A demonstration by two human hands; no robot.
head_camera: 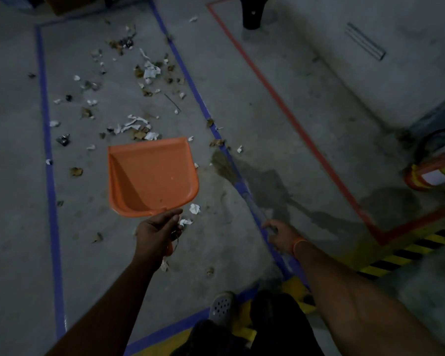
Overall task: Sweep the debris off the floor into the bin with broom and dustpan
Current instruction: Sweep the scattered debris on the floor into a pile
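Note:
My left hand (157,231) grips the handle of an orange dustpan (152,176), held over the concrete floor with its mouth pointing away from me. My right hand (283,235) holds the thin handle of a broom (224,168), whose brownish bristles touch the floor beside the blue tape line. Scattered debris (139,124), torn paper, dry leaves and dark scraps, lies beyond and around the dustpan inside the blue-taped area. The dustpan looks empty. No bin is clearly visible.
Blue tape (49,176) frames the littered area; a red tape line (280,98) runs to its right. A fire extinguisher (432,168) lies at the right edge. Yellow-black hazard tape (396,255) marks the near right floor. A dark post (252,14) stands at the top. My foot (221,307) is below.

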